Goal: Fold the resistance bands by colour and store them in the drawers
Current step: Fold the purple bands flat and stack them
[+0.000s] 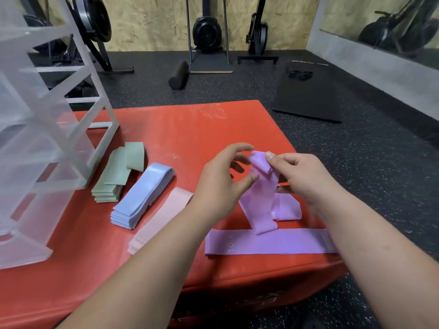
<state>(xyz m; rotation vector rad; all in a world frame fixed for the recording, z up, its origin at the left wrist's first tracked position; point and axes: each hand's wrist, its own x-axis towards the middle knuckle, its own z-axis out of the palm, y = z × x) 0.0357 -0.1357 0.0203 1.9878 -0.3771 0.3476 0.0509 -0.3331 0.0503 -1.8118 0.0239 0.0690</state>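
Note:
My right hand (299,176) pinches the upper end of a purple resistance band (262,198), lifted over the red padded box (166,129). Its lower end hangs down onto a flat purple band (280,243) lying near the front edge. My left hand (221,184) hovers just left of the lifted band, fingers spread and curved, its thumb tip touching the band's edge. Another purple band (288,210) lies behind it. Stacks of green bands (116,176), blue bands (142,195) and a pink band (161,217) lie to the left. The clear plastic drawer unit (35,138) stands at the far left.
The red box drops off to speckled black gym floor at the front and right. A black mat (308,98), a foam roller (178,74) and exercise machines (206,32) stand beyond. A mirror (392,27) lines the right wall.

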